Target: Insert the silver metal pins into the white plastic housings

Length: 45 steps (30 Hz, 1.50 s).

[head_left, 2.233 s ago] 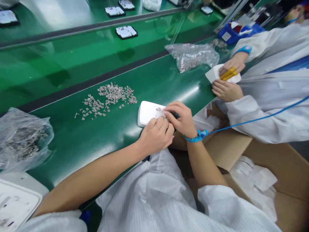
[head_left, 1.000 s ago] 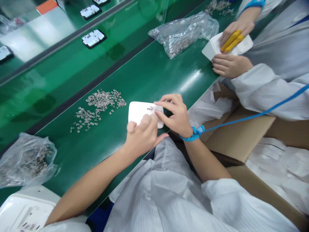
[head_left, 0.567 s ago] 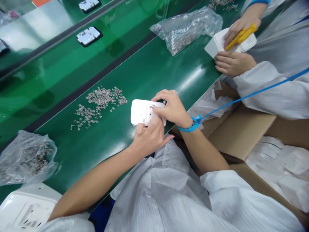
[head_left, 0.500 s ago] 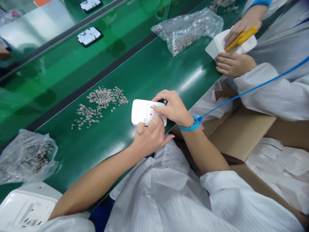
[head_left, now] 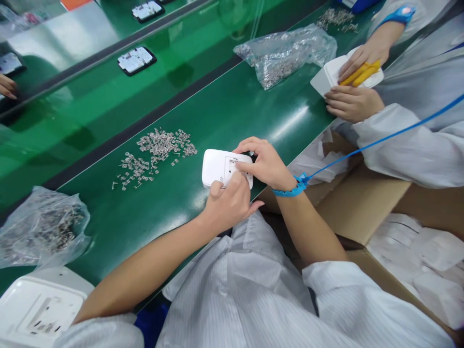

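A white plastic housing [head_left: 213, 166] with rounded corners lies over the green belt near its front edge, back face up, showing a recessed panel with small slots and metal bits. My right hand [head_left: 268, 162] grips its right end, fingers at the far edge and thumb in the recess. From the near side, my left hand [head_left: 228, 200] bends its fingers onto the housing's near edge and recess, with one digit sticking out to the right. My fingers hide part of the recess; any small part beneath them cannot be made out. Loose small metal pieces [head_left: 161, 145] lie left of the housing.
Bags of metal parts lie at left [head_left: 54, 227] and far right [head_left: 279, 67]. Another white housing [head_left: 39, 309] sits lower left. A co-worker's hands [head_left: 355, 99] hold a white housing and yellow tool. A cardboard box [head_left: 369, 203] stands right; a blue cord [head_left: 380, 137] runs from my wrist.
The view has shifted slightly. My hands keep nearly the same hold on the housing. A person's hand has come into view at the far left edge.
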Tool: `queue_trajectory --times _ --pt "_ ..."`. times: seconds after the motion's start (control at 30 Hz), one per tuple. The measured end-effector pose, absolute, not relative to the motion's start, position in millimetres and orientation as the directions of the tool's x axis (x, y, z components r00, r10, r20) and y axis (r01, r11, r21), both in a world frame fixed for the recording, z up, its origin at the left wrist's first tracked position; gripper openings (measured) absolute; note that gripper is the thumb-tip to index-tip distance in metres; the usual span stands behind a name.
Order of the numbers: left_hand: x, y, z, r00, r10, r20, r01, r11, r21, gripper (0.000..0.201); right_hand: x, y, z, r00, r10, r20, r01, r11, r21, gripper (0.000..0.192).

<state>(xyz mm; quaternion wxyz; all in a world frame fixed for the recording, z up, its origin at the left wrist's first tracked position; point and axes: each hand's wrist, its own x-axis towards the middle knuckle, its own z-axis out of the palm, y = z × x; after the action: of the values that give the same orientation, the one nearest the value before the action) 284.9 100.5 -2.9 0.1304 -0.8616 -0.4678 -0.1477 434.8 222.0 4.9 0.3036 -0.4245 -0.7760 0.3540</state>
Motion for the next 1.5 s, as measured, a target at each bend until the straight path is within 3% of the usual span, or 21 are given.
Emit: queue_trajectory --times 0.1,0.23,0.37,0.5,0.6,0.73,0.8,0.9,1.07,1.27,1.37,1.5 --pt "285.8 100.4 -2.2 0.506 0.796 0.331 0.851 -0.524 -0.040 0.051 433.3 223.2 6.5 -0.450 0.877 0.169 0.409 0.371 -0.834 0.024" --pt "287.1 100.0 -0.8 0.513 0.779 0.360 0.848 -0.526 -0.070 0.053 429.6 224.3 4.9 -0.425 0.895 0.139 0.426 0.333 -0.841 0.024" --pt "287.1 99.6 -2.0 0.496 0.790 0.361 0.860 -0.505 -0.074 0.051 430.1 226.9 1.7 -0.426 0.892 0.151 0.502 0.372 -0.781 0.022" --pt "286.3 99.2 -4.8 0.501 0.778 0.379 0.857 -0.507 -0.094 0.049 434.7 236.2 16.5 -0.534 0.838 0.114 0.565 0.454 -0.689 0.030" --pt "286.9 99.3 -5.7 0.514 0.758 0.400 0.850 -0.512 -0.123 0.051 418.9 245.6 41.7 -0.585 0.790 0.185 0.546 0.552 -0.630 0.034" --pt "288.2 101.4 -6.0 0.518 0.756 0.400 0.846 -0.523 -0.107 0.054 354.8 250.0 68.6 -0.778 0.571 0.261 0.424 0.785 -0.452 0.012" --pt "288.0 103.2 -7.1 0.524 0.762 0.380 0.838 -0.541 -0.070 0.055 316.0 247.8 71.6 -0.884 0.428 0.186 0.364 0.882 -0.298 0.009" --pt "286.3 105.3 -9.5 0.516 0.776 0.362 0.835 -0.550 -0.010 0.056 271.2 245.8 65.8 -0.950 0.311 0.018 0.309 0.949 -0.071 0.007" --pt "283.3 105.6 -9.3 0.512 0.776 0.368 0.831 -0.555 0.013 0.055 248.4 253.0 55.2 -0.973 0.175 -0.153 0.159 0.981 0.113 0.010" --pt "283.0 105.1 -7.6 0.524 0.767 0.370 0.825 -0.565 0.003 0.056 257.5 247.5 54.1 -0.996 0.074 -0.055 0.067 0.989 0.132 0.015" --pt "283.2 106.2 -10.2 0.540 0.758 0.366 0.811 -0.585 0.015 0.057 254.8 238.6 55.0 -0.998 0.052 -0.030 0.051 0.998 0.033 0.013" --pt "284.4 107.2 -16.5 0.541 0.756 0.369 0.804 -0.593 0.036 0.055 235.9 227.5 53.2 -0.986 -0.164 -0.043 -0.158 0.980 -0.123 0.015"
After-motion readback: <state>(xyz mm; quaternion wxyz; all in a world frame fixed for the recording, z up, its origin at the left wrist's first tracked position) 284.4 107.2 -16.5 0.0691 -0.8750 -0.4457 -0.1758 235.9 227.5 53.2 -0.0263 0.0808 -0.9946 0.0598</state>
